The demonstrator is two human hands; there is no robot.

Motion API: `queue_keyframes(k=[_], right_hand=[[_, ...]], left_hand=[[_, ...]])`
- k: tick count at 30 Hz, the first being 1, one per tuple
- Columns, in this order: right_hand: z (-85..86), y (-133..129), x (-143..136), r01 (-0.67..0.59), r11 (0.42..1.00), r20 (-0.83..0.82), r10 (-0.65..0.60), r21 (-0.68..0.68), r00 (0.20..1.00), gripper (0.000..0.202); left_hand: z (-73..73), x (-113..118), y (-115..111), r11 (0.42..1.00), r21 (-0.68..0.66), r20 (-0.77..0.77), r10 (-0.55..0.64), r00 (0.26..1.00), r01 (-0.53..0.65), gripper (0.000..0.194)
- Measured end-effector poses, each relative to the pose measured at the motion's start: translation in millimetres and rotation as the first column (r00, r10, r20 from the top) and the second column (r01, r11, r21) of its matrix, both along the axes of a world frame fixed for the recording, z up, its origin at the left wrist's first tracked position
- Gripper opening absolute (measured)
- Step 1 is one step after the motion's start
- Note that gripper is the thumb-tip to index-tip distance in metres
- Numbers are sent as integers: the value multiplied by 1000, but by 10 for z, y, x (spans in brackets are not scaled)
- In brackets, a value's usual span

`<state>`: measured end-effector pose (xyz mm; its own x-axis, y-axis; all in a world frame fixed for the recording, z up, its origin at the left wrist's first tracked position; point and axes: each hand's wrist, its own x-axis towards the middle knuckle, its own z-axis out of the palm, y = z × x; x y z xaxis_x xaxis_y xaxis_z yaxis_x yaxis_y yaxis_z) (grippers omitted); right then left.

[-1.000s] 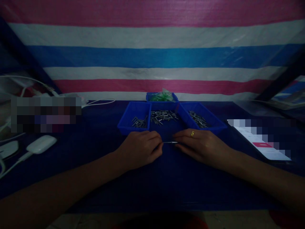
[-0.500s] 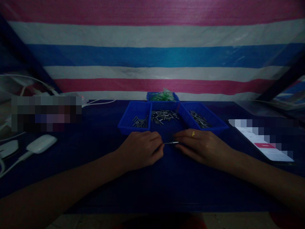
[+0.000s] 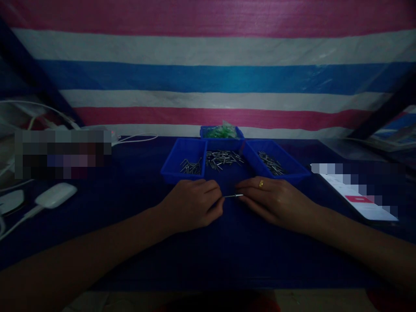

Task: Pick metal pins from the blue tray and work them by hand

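Observation:
A thin silver blind rivet [image 3: 234, 196] lies level between my two hands, just above the dark blue table. My left hand [image 3: 196, 202] is closed, pinching the thin pin end between thumb and curled forefinger. At the thicker end, the fingertips of my right hand [image 3: 276, 200] are drawn together around the rivet body; a gold ring is on one finger. Beyond the hands lies a loose pile of rivets [image 3: 224, 158]. A blue tray [image 3: 165, 170] to its left and another blue tray [image 3: 300, 172] to its right hold more thin metal pieces.
Behind the pile stands a third blue bin [image 3: 222, 142] with a green-filled clear plastic bag [image 3: 224, 130]. A lit phone or tablet [image 3: 364, 199], partly blurred out, lies at right. White chargers [image 3: 56, 196] and cables are at left. A striped sheet [image 3: 214, 78] hangs behind the table.
Both hands stay almost in place around the rivet. The fingers of my right hand have shifted slightly and closed a little nearer to its thick end.

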<state>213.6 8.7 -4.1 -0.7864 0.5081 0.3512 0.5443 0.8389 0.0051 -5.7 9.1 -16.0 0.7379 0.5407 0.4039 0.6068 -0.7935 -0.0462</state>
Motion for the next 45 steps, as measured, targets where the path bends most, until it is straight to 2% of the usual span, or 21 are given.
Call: queue_keyframes(k=[12,34,45], right_hand=[[8,-4,-9,3,999,33,-1,-36,999,26],[15,-14,13,-44,999,6,44,-12,999,20],[7,-23,-6,6,999,21,-5,-44,1000,24]], left_hand=[[11,-1,-5,1000,-19,-25,-1,1000,0,26],[-9,-34,4,996,81,-104,-38,994,46,14],[12,-8,-10,1000,21,-72,-14,997,16,22]])
